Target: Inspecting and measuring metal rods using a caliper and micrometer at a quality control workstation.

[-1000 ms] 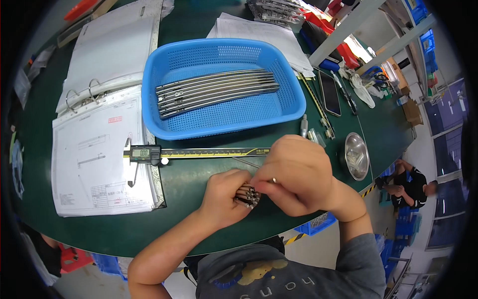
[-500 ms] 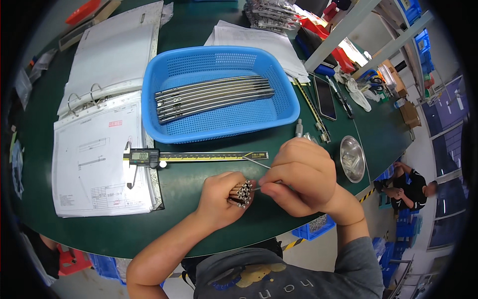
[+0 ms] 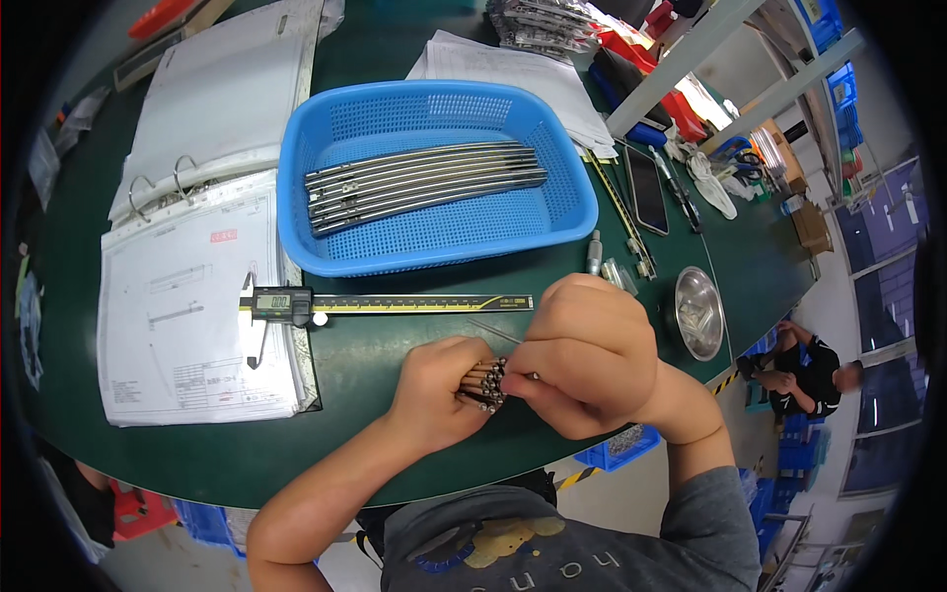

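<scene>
In the head view, at lower centre of the frame, our left hand [image 3: 439,390] clasps a bundle of thin metal rods [image 3: 485,384]; our right hand [image 3: 582,360] pinches their ends. A loosened grip could spill rods off the green table [image 3: 395,345]

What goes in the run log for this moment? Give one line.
left hand: grips bundle of thin metal rods | right hand: pinches bundle end | behind: digital caliper, blue plastic basket of long metal rods
</scene>
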Motion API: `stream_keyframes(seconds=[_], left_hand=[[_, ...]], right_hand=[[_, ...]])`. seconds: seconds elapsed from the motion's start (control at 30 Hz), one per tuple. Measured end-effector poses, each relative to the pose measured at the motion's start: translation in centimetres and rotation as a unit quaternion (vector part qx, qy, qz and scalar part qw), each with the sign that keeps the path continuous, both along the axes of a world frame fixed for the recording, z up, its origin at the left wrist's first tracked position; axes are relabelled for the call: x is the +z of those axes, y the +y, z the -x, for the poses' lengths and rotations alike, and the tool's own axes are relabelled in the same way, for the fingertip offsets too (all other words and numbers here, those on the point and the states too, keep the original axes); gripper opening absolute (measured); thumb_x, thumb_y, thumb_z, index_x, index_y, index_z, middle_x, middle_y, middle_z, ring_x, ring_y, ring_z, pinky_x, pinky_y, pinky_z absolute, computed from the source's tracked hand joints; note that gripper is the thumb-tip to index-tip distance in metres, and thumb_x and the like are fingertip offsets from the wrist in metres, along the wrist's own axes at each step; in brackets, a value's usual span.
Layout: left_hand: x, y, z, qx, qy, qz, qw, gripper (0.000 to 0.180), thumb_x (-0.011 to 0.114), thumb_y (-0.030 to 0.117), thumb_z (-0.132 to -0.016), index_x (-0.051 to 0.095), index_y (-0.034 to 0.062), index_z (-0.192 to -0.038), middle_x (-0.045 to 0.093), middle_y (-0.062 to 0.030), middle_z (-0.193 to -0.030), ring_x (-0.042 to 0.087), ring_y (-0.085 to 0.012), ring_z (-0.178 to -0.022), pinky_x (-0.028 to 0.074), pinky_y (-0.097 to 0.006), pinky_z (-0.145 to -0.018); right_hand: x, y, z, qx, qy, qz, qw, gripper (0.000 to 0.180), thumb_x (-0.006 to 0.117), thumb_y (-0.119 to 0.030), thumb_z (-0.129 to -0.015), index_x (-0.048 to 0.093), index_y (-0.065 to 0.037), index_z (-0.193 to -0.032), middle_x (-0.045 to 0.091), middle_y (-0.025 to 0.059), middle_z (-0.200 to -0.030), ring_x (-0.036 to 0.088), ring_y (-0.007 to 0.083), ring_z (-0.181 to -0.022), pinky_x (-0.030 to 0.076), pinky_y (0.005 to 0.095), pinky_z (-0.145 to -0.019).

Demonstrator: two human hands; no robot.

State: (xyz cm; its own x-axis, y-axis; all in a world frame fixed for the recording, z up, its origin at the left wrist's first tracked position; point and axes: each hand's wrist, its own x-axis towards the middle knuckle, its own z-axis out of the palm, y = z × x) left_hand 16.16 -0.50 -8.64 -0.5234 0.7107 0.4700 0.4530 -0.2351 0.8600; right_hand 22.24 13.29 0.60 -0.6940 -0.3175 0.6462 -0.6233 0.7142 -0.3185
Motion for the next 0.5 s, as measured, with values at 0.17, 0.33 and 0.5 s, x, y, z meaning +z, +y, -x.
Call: stream_keyframes(seconds=[0.17, 0.33, 0.5], left_hand=[[-0.15, 0.24, -0.18, 0.012, -0.027, -0.014, 0.999, 0.018, 0.066, 0.001, -0.06, 0.05, 0.0026, -0.069, 0.048, -0.0109, -0.059, 0.048, -0.0281, -0.052, 0.037, -0.033, -0.046], [-0.1, -0.04, 0.03, 0.013, -0.011, -0.001, 1.0, 0.019, 0.067, 0.002, -0.06, 0.051, 0.0029, -0.069, 0.048, -0.0106, -0.059, 0.048, -0.0273, -0.051, 0.037, -0.033, -0.045], [0.09, -0.08, 0.16, 0.013, -0.004, -0.008, 1.0, 0.018, 0.067, 0.003, -0.061, 0.052, 0.003, -0.071, 0.049, -0.0103, -0.06, 0.049, -0.0269, -0.051, 0.037, -0.033, -0.045]], right_hand=[[-0.22, 0.35, -0.48, -0.023, 0.02, -0.013, 0.999, 0.014, 0.066, -0.007, -0.063, 0.056, -0.002, -0.072, 0.049, 0.0058, -0.061, 0.047, 0.0204, -0.049, 0.034, 0.0294, -0.045], [-0.34, -0.07, -0.43, -0.029, 0.024, 0.012, 0.999, 0.014, 0.066, -0.008, -0.064, 0.057, -0.003, -0.072, 0.051, 0.0064, -0.062, 0.047, 0.0206, -0.049, 0.035, 0.0293, -0.045], [-0.56, -0.12, -0.07, -0.021, 0.015, 0.017, 1.0, 0.014, 0.066, -0.008, -0.063, 0.057, -0.003, -0.072, 0.051, 0.006, -0.062, 0.047, 0.0203, -0.049, 0.035, 0.0292, -0.045]])
